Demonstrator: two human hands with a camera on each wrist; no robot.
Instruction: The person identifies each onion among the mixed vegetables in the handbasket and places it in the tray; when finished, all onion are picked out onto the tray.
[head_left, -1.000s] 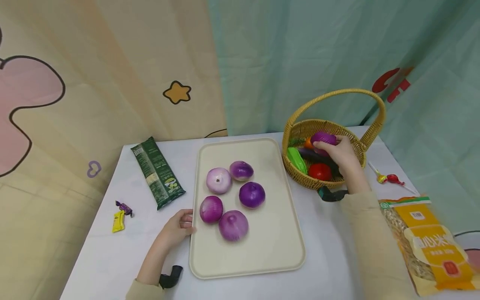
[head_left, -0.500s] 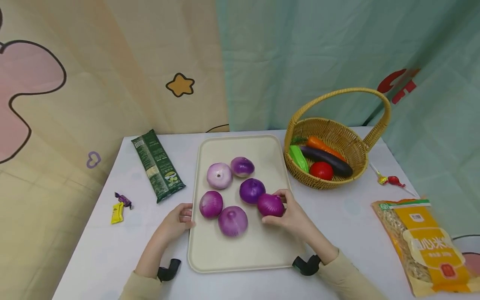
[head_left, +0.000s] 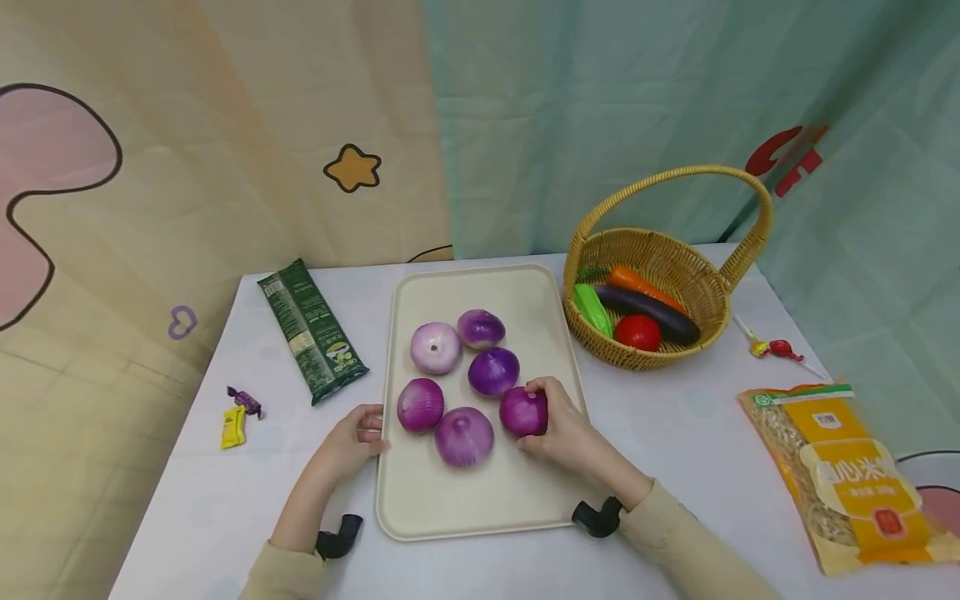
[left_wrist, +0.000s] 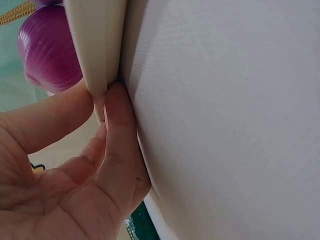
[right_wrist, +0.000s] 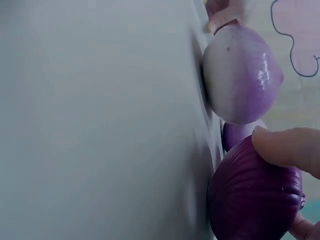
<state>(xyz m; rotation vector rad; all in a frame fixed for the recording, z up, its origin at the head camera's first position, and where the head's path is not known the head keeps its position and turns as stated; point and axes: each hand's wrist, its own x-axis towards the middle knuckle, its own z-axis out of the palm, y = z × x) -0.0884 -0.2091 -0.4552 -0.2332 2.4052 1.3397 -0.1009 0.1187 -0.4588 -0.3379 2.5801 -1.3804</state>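
Note:
In the head view, a cream tray [head_left: 517, 292] bears several purple onions, among them a pale one [head_left: 436, 348] and a large one [head_left: 464, 437]. My left hand [head_left: 348, 442] pinches the tray's left rim; the left wrist view has the thumb on one side of the rim [left_wrist: 97, 45] and fingers on the other. At the right of the group, my right hand [head_left: 566, 437] holds a dark purple onion [head_left: 521, 412] between thumb and fingers. The right wrist view shows that onion [right_wrist: 255, 195] low at the tray surface, its underside contact unclear.
Behind the tray's right side stands a wicker basket [head_left: 705, 287] with an eggplant [head_left: 648, 312], tomato [head_left: 637, 332], carrot [head_left: 645, 286] and green pepper [head_left: 592, 310]. Around lie a green packet [head_left: 313, 333], candies [head_left: 234, 425], lollipops [head_left: 780, 348] and a yellow grain bag [head_left: 847, 475].
My right hand has brought the onion out of the basket leftward to the tray, then slightly further left beside the others. My left hand has stayed on the rim.

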